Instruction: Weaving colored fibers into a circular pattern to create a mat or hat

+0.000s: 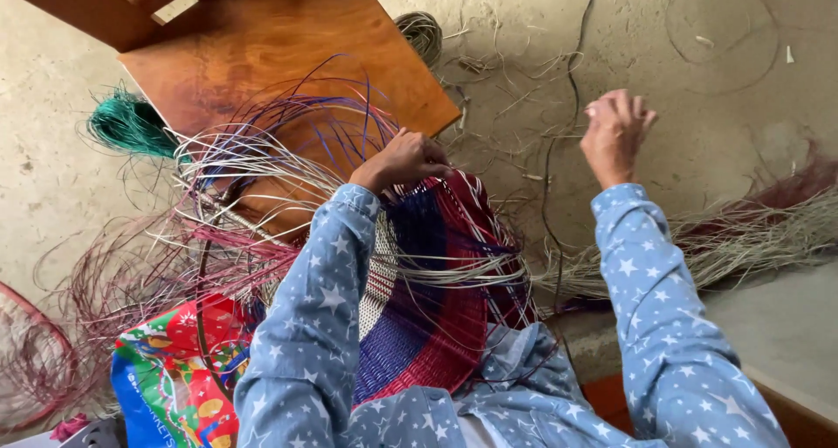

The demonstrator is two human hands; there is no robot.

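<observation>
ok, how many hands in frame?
2. Left hand grips the top edge of the woven basket at centre; right hand is raised, closed, upper right. No other person's hands show.

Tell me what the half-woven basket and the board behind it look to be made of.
Half-woven basket: thin flat strips, likely plastic or dyed cane, judging by the saturated blue, red and white with a slight sheen. Board: wood, reddish-brown with visible grain and a smooth, varnished-looking gloss.

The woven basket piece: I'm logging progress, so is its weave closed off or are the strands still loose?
Still loose. The woven basket piece has many unwoven strands fanning out past the left hand.
</observation>
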